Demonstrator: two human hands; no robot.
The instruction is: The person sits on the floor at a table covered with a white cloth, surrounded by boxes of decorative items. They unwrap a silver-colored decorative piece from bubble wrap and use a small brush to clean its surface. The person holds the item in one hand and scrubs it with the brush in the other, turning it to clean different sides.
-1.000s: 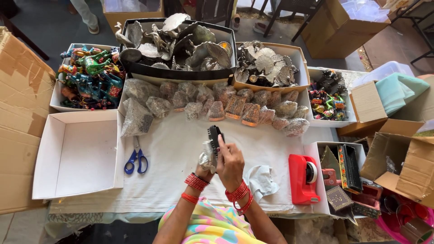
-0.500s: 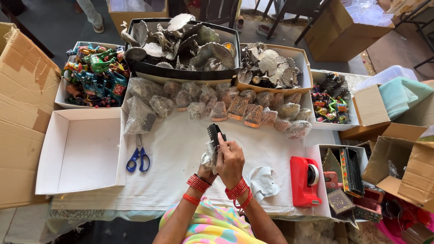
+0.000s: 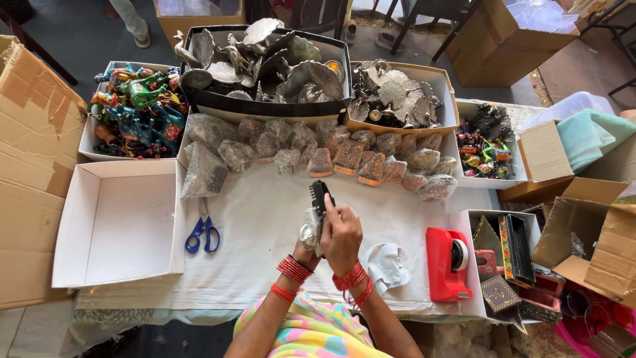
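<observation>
Table (image 3: 265, 225) with white cloth carries the whole setup. Black tray (image 3: 265, 106) at the far edge is heaped with unwrapped silver metal figures; a smaller box (image 3: 401, 99) beside it holds more of them. Painted figurines (image 3: 136, 113) fill a white tray on the left. Empty white box (image 3: 112, 222) sits near left, nothing packed in it yet.

Row of wrapped pieces (image 3: 318, 156) in clear plastic runs between the trays and the hands. By my count more than a dozen are done, so wrapping looks well underway, with plenty of bare stock left.

Red tape dispenser (image 3: 449, 262) is right of the hands, apart from them. Blue scissors (image 3: 203, 232) lie left, untouched. Crumpled white scrap (image 3: 387, 265) lies just beside the right wrist.

Current piece: dark comb-like item (image 3: 322, 197), upright above the cloth in mid-table, its top bare, lower part in crinkled clear wrap (image 3: 310, 232). Right hand (image 3: 342, 237) is closed around it from the side. Left hand (image 3: 306, 246) is mostly hidden behind the right; it seems to cup the wrap from below, but finger closure is not visible. Judgement: this piece is partly wrapped, not taped.
</observation>
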